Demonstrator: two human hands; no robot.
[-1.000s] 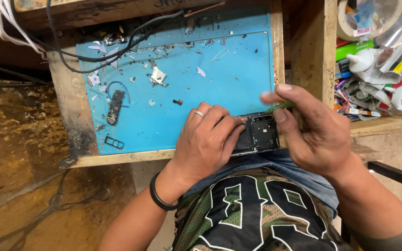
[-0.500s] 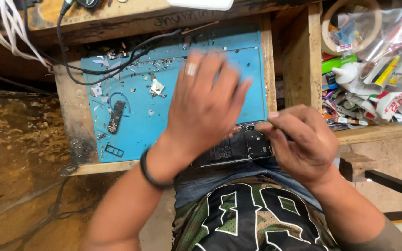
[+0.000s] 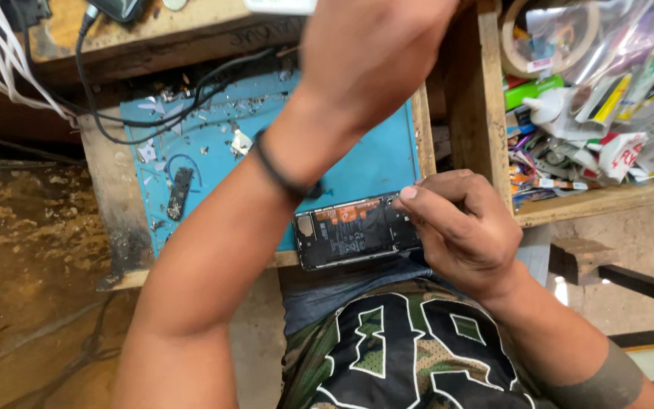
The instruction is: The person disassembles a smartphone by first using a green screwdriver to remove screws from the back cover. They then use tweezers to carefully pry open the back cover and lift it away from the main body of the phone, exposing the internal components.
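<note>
1. Right hand is clamped on the right end of an opened phone: fingers curled round the edge, thumb on top. Grip closed on the phone.
2. The phone lies back-off, internals up, with its dark battery and boards showing. It sits at the near edge of the bench, partly over the blue work mat and partly overhanging toward the person's lap.
3. Left hand is raised high, close to the camera, at the top of frame. Only the back of the hand and the wrist show; the fingers are cut off by the frame edge, so I cannot tell its grip. Nothing visibly held.
4. A black band sits on the left wrist; the forearm crosses over the mat and hides its middle.
5. On the mat, left side: a small dark elongated part, a scatter of small white and metal scraps, and a thin loop of wire.
6. A black cable runs across the top of the mat; white cables hang at the upper left.
7. Right of the bench, a wooden shelf is crammed with packets, tubes and plastic bags.
</note>
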